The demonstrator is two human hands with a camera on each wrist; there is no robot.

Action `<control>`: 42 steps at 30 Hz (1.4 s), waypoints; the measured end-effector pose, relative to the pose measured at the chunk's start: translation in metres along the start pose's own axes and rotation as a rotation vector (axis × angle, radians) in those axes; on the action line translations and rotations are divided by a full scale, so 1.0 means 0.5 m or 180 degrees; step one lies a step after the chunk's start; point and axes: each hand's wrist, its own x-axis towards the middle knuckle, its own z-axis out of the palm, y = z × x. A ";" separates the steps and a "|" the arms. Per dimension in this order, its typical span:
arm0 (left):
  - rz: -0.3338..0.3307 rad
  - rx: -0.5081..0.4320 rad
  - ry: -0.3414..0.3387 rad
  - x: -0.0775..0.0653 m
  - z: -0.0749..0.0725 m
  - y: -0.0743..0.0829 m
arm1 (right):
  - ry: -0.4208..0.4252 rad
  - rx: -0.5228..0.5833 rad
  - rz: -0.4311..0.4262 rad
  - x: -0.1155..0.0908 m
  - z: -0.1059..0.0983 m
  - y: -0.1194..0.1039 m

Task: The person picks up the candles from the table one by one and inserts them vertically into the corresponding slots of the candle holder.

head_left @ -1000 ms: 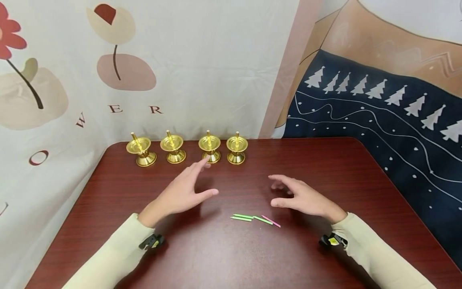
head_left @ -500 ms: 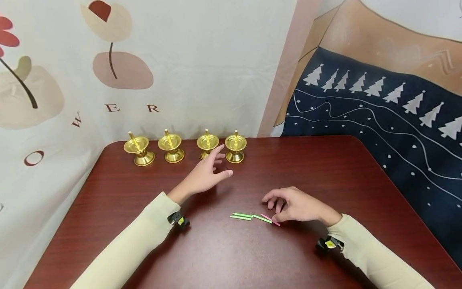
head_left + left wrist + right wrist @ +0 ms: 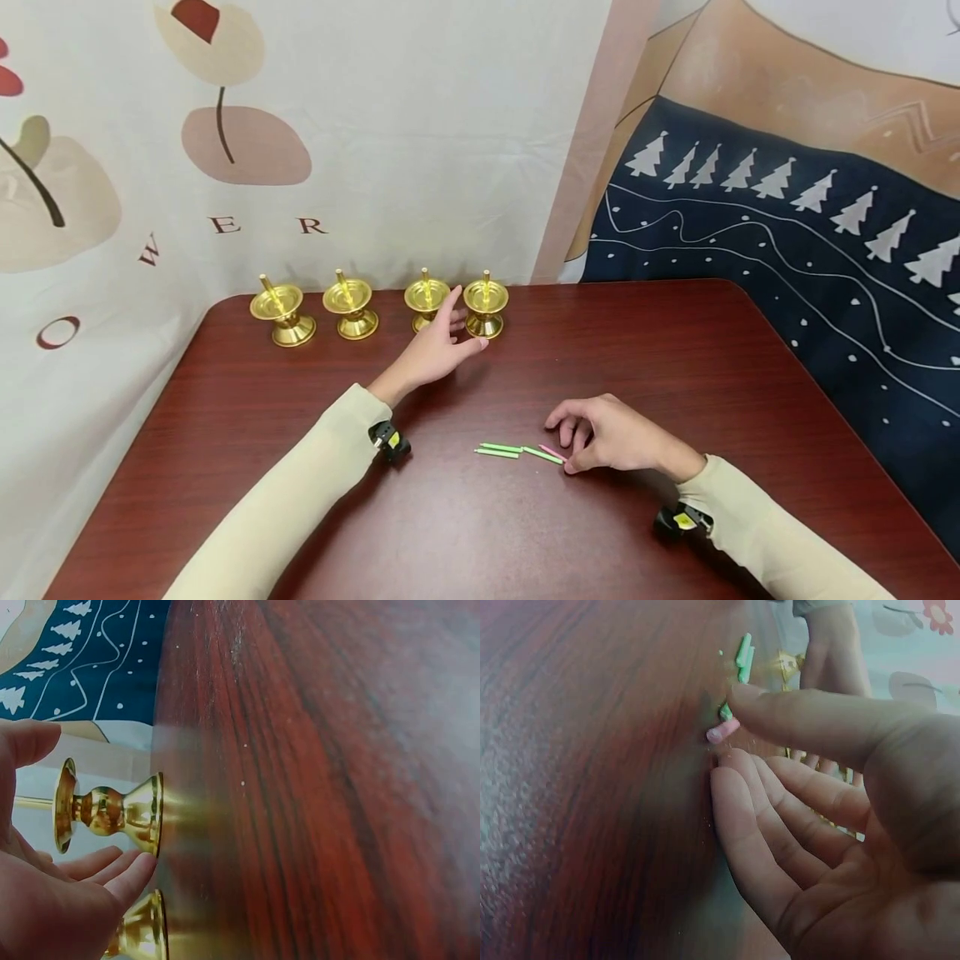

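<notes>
My left hand reaches towards the rightmost brass candle holder, fingers extended. In the left wrist view, that holder stands between thumb and fingers; no firm grip on it shows. My right hand is low over the table, thumb and fingers loosely bent beside a thin pink candle. In the right wrist view, the pink candle lies in the gap between thumb and fingertips, not pinched. A green candle lies against it, and two more green candles lie side by side to the left.
Three other brass candle holders stand along the table's back edge: one partly behind my left hand, one further left, one at the far left. A printed cloth hangs behind the dark red table.
My left hand has moved forward and right to the rightmost candle holder. My right hand has come down beside the pink candle, its fingers more bent. The view has shifted slightly.
</notes>
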 end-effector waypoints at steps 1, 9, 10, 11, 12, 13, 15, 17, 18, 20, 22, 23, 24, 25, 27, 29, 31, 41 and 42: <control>-0.0032 -0.0007 0.0012 0.002 0.000 0.002 | 0.0028 -0.0071 -0.0014 0.000 0.002 -0.002; -0.0069 -0.0093 0.0127 0.031 0.013 -0.014 | 0.0077 -0.0347 -0.0033 0.001 0.008 -0.014; -0.0075 -0.0129 0.0139 0.037 0.015 -0.018 | 0.0081 -0.0362 -0.0036 0.001 0.009 -0.015; -0.0081 -0.0156 0.0151 0.042 0.018 -0.021 | 0.0085 -0.0382 -0.0039 0.001 0.009 -0.015; -0.0092 -0.0160 0.0163 0.048 0.020 -0.025 | 0.0089 -0.0391 -0.0038 0.001 0.010 -0.016; -0.0094 -0.0169 0.0176 0.053 0.022 -0.029 | 0.0091 -0.0396 -0.0033 0.000 0.010 -0.016; -0.0084 -0.0141 0.0220 0.062 0.027 -0.036 | 0.0095 -0.0398 -0.0018 0.000 0.010 -0.016; -0.0050 -0.0110 0.0257 0.067 0.030 -0.037 | 0.0093 -0.0401 -0.0003 -0.001 0.010 -0.017; -0.0042 -0.0095 0.0274 0.068 0.031 -0.036 | 0.0090 -0.0393 0.0008 -0.001 0.009 -0.017; -0.0025 -0.0092 0.0305 0.070 0.032 -0.032 | 0.0086 -0.0392 0.0019 -0.002 0.009 -0.017; -0.0027 -0.0079 0.0331 0.069 0.031 -0.024 | 0.0089 -0.0416 0.0013 -0.003 0.009 -0.018; -0.0035 -0.0069 0.0341 0.068 0.031 -0.020 | 0.0095 -0.0443 0.0004 -0.004 0.009 -0.019; -0.0042 -0.0060 0.0347 0.067 0.030 -0.014 | 0.0100 -0.0473 -0.0012 -0.004 0.009 -0.019; -0.0046 -0.0049 0.0353 0.063 0.028 -0.006 | 0.0102 -0.0495 -0.0023 -0.005 0.009 -0.020; -0.0087 -0.0002 0.0350 0.055 0.024 0.011 | 0.0111 -0.0536 -0.0032 -0.005 0.008 -0.021; -0.0144 0.0041 0.0339 0.047 0.020 0.028 | 0.0113 -0.0533 -0.0019 -0.005 0.006 -0.019; -0.0185 0.0048 0.0314 0.037 0.016 0.046 | 0.0111 -0.0479 0.0006 -0.003 0.002 -0.018; -0.0166 -0.0323 0.0343 0.031 0.017 0.070 | 0.0298 0.0048 0.0164 0.023 -0.025 0.008; -0.0151 -0.0347 0.0345 0.032 0.019 0.068 | 0.0331 0.0123 0.0195 0.026 -0.028 0.010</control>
